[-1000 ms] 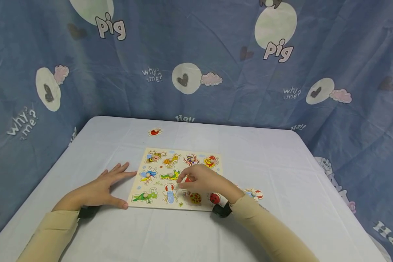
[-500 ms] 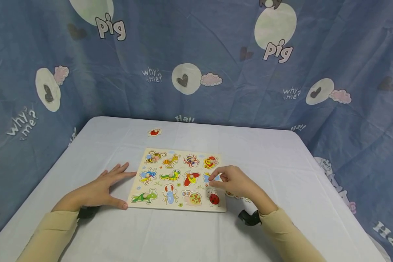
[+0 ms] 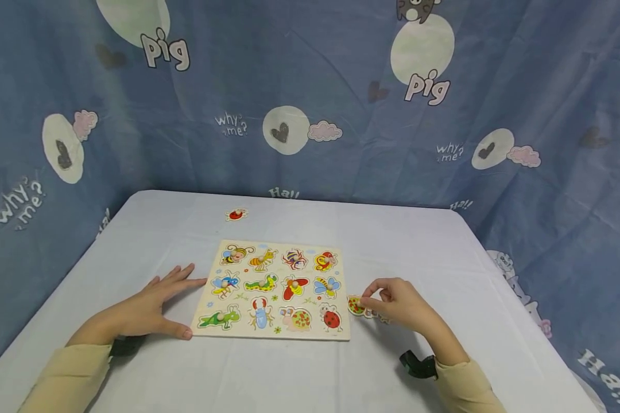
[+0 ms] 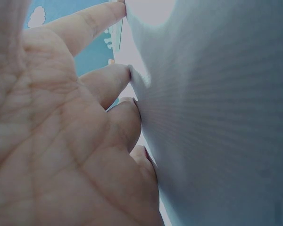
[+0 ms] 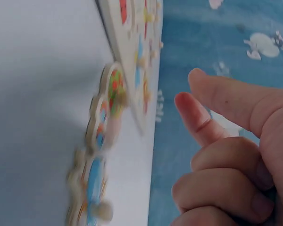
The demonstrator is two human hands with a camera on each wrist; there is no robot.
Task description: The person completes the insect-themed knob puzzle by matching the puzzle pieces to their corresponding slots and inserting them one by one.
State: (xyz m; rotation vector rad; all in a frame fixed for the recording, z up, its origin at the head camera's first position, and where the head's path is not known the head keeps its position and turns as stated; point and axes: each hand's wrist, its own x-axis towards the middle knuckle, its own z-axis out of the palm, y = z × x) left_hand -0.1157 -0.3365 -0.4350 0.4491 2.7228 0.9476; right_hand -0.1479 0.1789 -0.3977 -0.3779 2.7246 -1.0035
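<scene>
A wooden insect peg puzzle board (image 3: 284,264) lies flat on the table. Pieces with knobs fill its upper rows; the beetle, snail and ladybug pictures in the bottom row look flat. My left hand (image 3: 144,307) is spread at the board's left edge, fingertips on the tablecloth, thumb near the front corner. Right of the board, my right hand (image 3: 400,301) hovers by a loose snail piece (image 5: 114,87). In the right wrist view its thumb and index finger stand apart with nothing between them, the other fingers bent. A blue beetle piece (image 5: 94,188) lies beside the snail, partly hidden in the head view.
A loose red ladybug piece (image 3: 236,214) lies behind the board, toward the table's far edge. White cloth covers the table (image 3: 268,378). A blue printed curtain (image 3: 310,166) hangs behind and at both sides.
My right hand has moved rightward from above the middle of the board to the loose snail and beetle pieces. My left hand stays at the board's edge. The head view has shifted slightly.
</scene>
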